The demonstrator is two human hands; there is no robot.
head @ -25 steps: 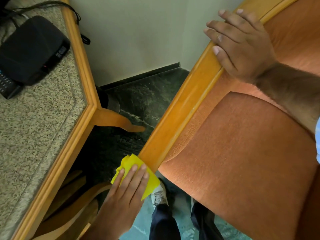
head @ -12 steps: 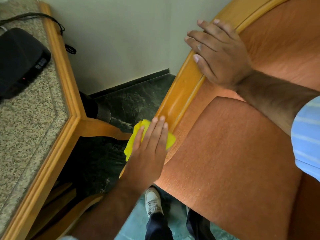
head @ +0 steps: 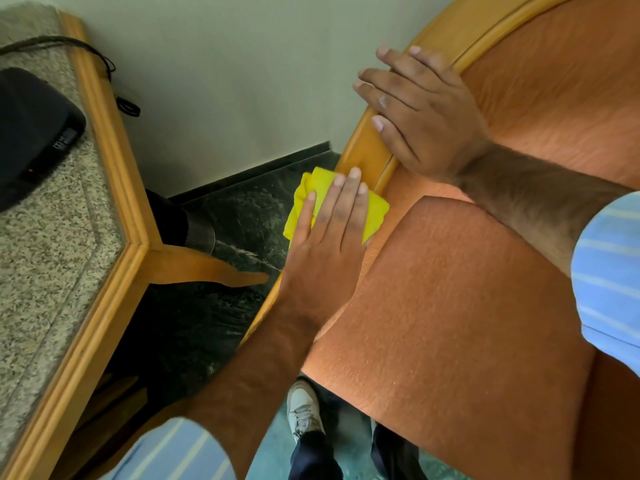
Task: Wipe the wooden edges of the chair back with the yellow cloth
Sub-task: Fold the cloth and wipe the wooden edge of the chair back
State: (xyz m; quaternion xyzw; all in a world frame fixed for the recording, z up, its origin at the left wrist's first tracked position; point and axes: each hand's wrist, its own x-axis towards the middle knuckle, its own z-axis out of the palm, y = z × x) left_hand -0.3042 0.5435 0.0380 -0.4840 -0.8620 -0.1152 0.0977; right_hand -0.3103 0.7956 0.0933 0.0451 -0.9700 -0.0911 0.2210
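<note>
The chair back has a light wooden edge (head: pixel 363 147) running diagonally from the lower middle to the top right, framing orange upholstery (head: pixel 467 306). My left hand (head: pixel 329 244) lies flat with its fingers pressing the folded yellow cloth (head: pixel 375 209) against that wooden edge, about halfway up. Most of the cloth is under my fingers. My right hand (head: pixel 426 116) rests higher on the same edge, fingers draped over the wood and gripping it, just above the cloth.
A granite-topped table with a wooden rim (head: pixel 114 140) stands at the left, carrying a black device (head: pixel 34 133) and a cable (head: pixel 104 64). A pale wall (head: pixel 225 81) and dark green floor (head: pixel 249 216) lie between table and chair. My shoe (head: pixel 303 410) is below.
My left hand has slid the yellow cloth up along the wooden edge from its lower end toward my right hand. The right hand has stayed on the edge.
</note>
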